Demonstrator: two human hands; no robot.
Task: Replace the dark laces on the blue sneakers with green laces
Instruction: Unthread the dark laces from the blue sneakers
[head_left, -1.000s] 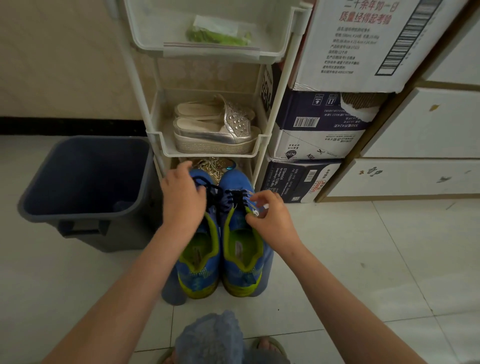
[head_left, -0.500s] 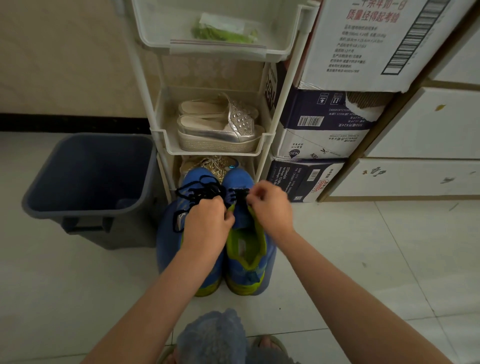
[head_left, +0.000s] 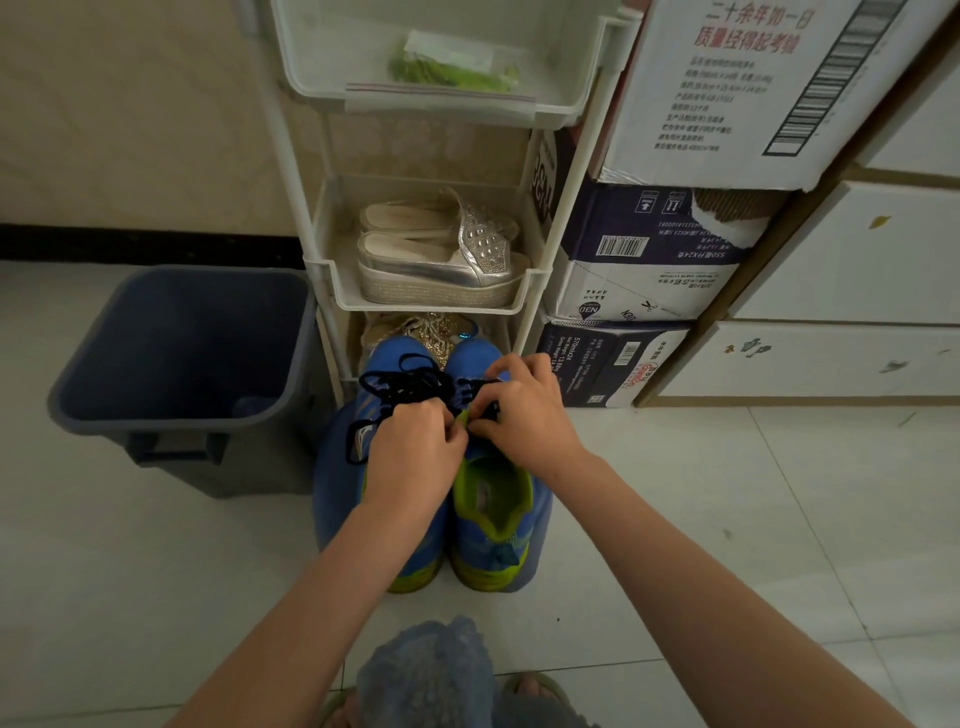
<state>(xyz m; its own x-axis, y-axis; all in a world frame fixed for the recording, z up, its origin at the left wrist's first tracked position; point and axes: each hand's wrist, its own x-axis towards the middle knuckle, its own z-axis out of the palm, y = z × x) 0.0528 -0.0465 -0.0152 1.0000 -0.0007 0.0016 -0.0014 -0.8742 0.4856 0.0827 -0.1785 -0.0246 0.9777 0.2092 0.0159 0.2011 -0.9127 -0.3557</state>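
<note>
mid-frame on the floor, the left hand (head_left: 415, 447) and right hand (head_left: 524, 410) each close a tight grip on the dark laces (head_left: 410, 382) over the blue sneakers (head_left: 493, 509), where a hasty tug could knot the loose loops or snag an eyelet.

both hands, left hand (head_left: 415, 447) and right hand (head_left: 524, 415), pinch the dark laces (head_left: 415, 384) over the blue sneakers (head_left: 493, 519); grey bin (head_left: 171, 431) stands left of them.

Blue sneakers (head_left: 493, 525) with lime-green lining and soles, dark laces (head_left: 410, 384); green laces (head_left: 457, 75) in a clear bag (head_left: 441, 93); silver studded sandals (head_left: 441, 265); white rack (head_left: 332, 283); slate-grey bin (head_left: 171, 415); pale tiled floor (head_left: 727, 493)
</note>
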